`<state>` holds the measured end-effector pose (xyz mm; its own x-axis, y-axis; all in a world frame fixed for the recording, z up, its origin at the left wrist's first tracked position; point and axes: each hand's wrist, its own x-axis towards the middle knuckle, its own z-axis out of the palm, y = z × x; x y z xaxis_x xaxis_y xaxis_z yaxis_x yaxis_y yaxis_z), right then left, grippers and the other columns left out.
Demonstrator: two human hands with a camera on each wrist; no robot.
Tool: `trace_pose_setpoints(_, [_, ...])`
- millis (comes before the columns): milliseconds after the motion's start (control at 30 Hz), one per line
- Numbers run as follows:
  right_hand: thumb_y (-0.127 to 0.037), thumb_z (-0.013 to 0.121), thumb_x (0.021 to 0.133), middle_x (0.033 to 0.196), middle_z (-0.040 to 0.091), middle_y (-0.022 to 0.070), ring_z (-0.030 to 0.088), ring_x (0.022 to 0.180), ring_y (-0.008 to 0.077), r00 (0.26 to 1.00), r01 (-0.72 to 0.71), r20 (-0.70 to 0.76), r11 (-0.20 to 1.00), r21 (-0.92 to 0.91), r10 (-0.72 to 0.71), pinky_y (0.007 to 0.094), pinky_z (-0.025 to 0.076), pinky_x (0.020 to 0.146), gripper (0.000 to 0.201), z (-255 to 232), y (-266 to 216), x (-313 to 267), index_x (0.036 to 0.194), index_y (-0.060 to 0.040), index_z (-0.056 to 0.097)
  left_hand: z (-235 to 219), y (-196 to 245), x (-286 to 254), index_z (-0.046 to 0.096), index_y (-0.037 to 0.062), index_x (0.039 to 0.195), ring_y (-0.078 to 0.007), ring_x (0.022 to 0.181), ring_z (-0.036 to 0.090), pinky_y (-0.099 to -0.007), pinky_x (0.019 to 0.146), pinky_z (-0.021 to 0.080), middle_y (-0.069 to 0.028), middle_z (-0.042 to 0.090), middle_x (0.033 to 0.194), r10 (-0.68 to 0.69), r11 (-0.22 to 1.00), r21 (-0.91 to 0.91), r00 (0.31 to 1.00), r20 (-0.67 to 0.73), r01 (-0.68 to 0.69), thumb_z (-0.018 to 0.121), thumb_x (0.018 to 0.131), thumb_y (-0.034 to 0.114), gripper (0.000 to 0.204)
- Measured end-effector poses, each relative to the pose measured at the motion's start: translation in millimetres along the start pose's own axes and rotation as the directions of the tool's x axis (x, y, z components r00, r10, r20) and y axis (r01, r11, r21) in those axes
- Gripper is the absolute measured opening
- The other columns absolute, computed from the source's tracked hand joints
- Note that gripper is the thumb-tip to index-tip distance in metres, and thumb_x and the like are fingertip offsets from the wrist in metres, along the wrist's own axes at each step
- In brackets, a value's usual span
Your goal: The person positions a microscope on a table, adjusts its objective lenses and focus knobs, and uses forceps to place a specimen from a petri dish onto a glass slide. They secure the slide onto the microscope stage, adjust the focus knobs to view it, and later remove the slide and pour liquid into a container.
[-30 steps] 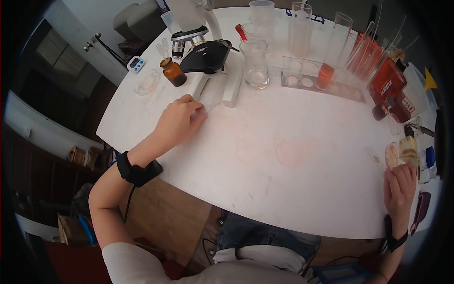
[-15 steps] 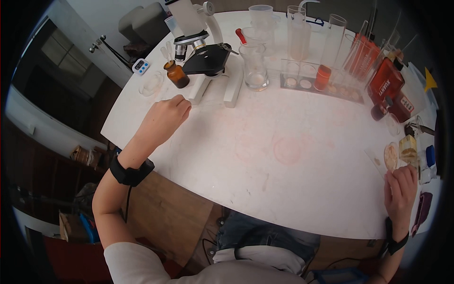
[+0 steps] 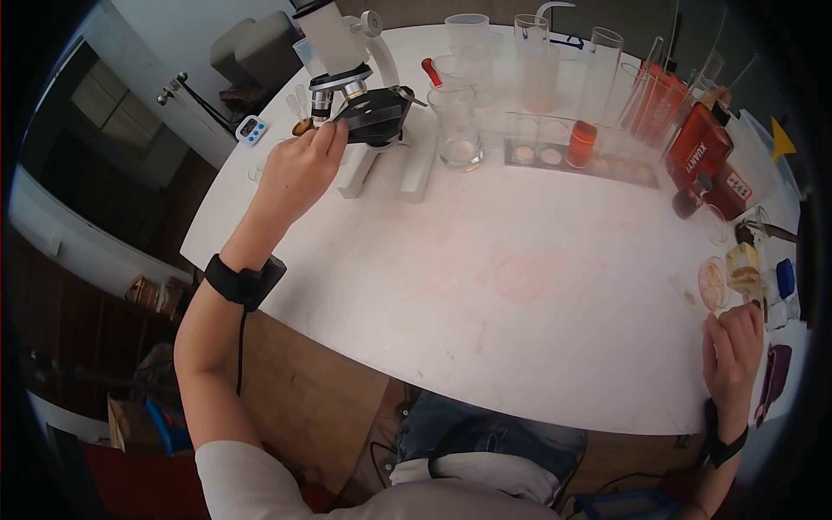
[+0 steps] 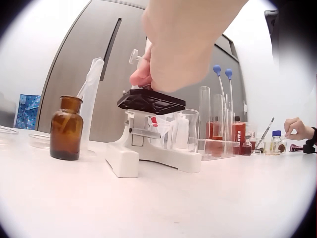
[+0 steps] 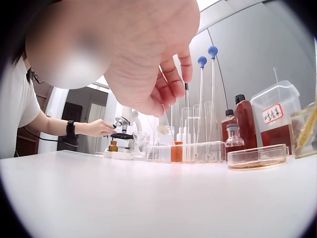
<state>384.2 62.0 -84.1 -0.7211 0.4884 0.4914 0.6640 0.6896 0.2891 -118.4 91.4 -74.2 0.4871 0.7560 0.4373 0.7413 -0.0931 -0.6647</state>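
Note:
My left hand [image 3: 299, 169] is over the near left side of the microscope [image 3: 340, 39], thumb and fingers together at the black stage [image 3: 386, 117]. It pinches a clear glass slide [image 3: 355, 130] that overlaps the stage. In the left wrist view the fingertips come right down at the stage's top. On the far right my right hand [image 3: 732, 347] pinches another clear slide [image 3: 683, 290] bearing a small tan piece [image 5: 162, 129]. Beside that hand lies a petri dish [image 3: 713, 284] with pale contents. The brown bottle [image 4: 67, 129] is mostly hidden behind my left hand in the head view.
A glass beaker [image 3: 458, 130] stands right of the microscope. Behind are a clear rack [image 3: 624, 169], tall glass cylinders [image 3: 530, 65] and red bottles [image 3: 698, 147]. A small timer [image 3: 251, 130] sits at the left edge. A blue-capped bottle [image 3: 784, 282] is at the far right.
My left hand has lifted the slide off the table by the microscope's base and carried it up to the stage. The right hand has stayed in place with its slide.

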Motion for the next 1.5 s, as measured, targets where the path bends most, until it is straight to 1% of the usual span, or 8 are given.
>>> trace_pose_setpoints(67, [0.009, 0.062, 0.065, 0.076, 0.050, 0.0125, 0.049, 0.070, 0.0287, 1.000, 0.001, 0.002, 1.000, 0.003, -0.001, 0.0423, 0.041, 0.069, 0.016, 0, 0, -1, 0.079, 0.0064, 0.054, 0, 4, 0, 0.056, 0.0027, 0.107, -0.0172, 0.067, 0.060, -0.0279, 0.053, 0.048, -0.0068, 0.059, 0.089, -0.005, 1.000, 0.003, 1.000, 0.010, 0.005, 0.057, 0.075, 0.004, 0.032])
trace_pose_setpoints(167, [0.008, 0.062, 0.065, 0.076, 0.050, 0.0125, 0.049, 0.070, 0.0289, 1.000, -0.006, 0.013, 1.000, 0.002, 0.006, 0.0421, 0.041, 0.068, 0.016, 0, 0, 0, 0.079, 0.0066, 0.054, -9, 12, 1, 0.055, 0.0022, 0.110, -0.0186, 0.069, 0.061, -0.0291, 0.054, 0.048, -0.0088, 0.061, 0.094, -0.162, 0.976, -0.141, 0.986, 0.043, 0.167, 0.057, 0.078, 0.007, 0.032])
trace_pose_setpoints(267, [0.009, 0.062, 0.065, 0.076, 0.050, 0.0125, 0.049, 0.070, 0.0288, 1.000, 0.000, 0.007, 1.000, -0.002, 0.000, 0.0419, 0.041, 0.068, 0.016, 1, 0, 1, 0.079, 0.0068, 0.054, -16, 20, 2, 0.055, 0.0015, 0.110, -0.0202, 0.069, 0.061, -0.0292, 0.054, 0.048, -0.0099, 0.061, 0.099, -0.134, 0.980, -0.165, 0.984, -0.114, 0.114, 0.058, 0.080, 0.012, 0.032])
trace_pose_setpoints(433, [0.009, 0.062, 0.065, 0.075, 0.050, 0.0128, 0.049, 0.070, 0.0287, 1.000, -0.013, 0.011, 1.000, 0.001, 0.013, 0.0417, 0.042, 0.068, 0.015, 1, 0, 1, 0.078, 0.0068, 0.054, -11, 21, 5, 0.055, -0.0001, 0.110, -0.0212, 0.061, 0.061, -0.0284, 0.053, 0.047, -0.0114, 0.060, 0.105, -0.257, 0.911, -0.320, 0.965, 0.055, 0.261, 0.058, 0.082, 0.021, 0.035])
trace_pose_setpoints(833, [0.008, 0.063, 0.065, 0.077, 0.052, 0.0120, 0.050, 0.071, 0.0283, 1.000, -0.015, 0.012, 1.000, 0.006, 0.015, 0.0421, 0.042, 0.070, 0.017, -1, -2, 4, 0.079, 0.0059, 0.055, -8, 26, 7, 0.050, -0.0009, 0.117, -0.0213, 0.062, 0.059, -0.0303, 0.058, 0.047, -0.0147, 0.054, 0.115, -0.329, 0.847, -0.399, 0.936, 0.126, 0.351, 0.054, 0.085, 0.025, 0.041])
trace_pose_setpoints(1267, [0.007, 0.064, 0.064, 0.075, 0.052, 0.0101, 0.051, 0.068, 0.0254, 0.999, -0.003, -0.043, 1.000, 0.004, 0.003, 0.0410, 0.042, 0.070, 0.017, 0, -4, 10, 0.078, 0.0049, 0.055, -16, 29, 18, 0.051, 0.0023, 0.117, -0.0219, 0.059, 0.057, -0.0319, 0.057, 0.046, -0.0144, 0.055, 0.111, -0.283, 0.858, -0.400, 0.946, 0.157, 0.323, 0.051, 0.087, 0.029, 0.040])
trace_pose_setpoints(1333, [0.007, 0.065, 0.063, 0.073, 0.052, 0.0090, 0.051, 0.067, 0.0241, 0.998, -0.005, -0.066, 0.999, 0.035, 0.007, 0.0404, 0.042, 0.070, 0.016, -1, -5, 9, 0.076, 0.0045, 0.056, -23, 31, 24, 0.053, 0.0004, 0.112, -0.0315, 0.077, 0.061, -0.0354, 0.062, 0.049, -0.0178, 0.056, 0.107, -0.307, 0.838, -0.401, 0.927, 0.214, 0.370, 0.054, 0.084, 0.032, 0.042])
trace_pose_setpoints(1500, [0.003, 0.065, 0.063, 0.069, 0.051, 0.0061, 0.052, 0.067, 0.0196, 0.996, 0.027, -0.083, 1.000, -0.007, -0.027, 0.0362, 0.045, 0.069, 0.012, -5, -2, 9, 0.071, 0.0021, 0.056, -36, 36, 16, 0.047, -0.0016, 0.119, -0.0281, 0.069, 0.061, -0.0325, 0.055, 0.048, -0.0182, 0.057, 0.107, -0.261, 0.903, -0.345, 0.965, 0.035, 0.256, 0.055, 0.085, 0.022, 0.042])
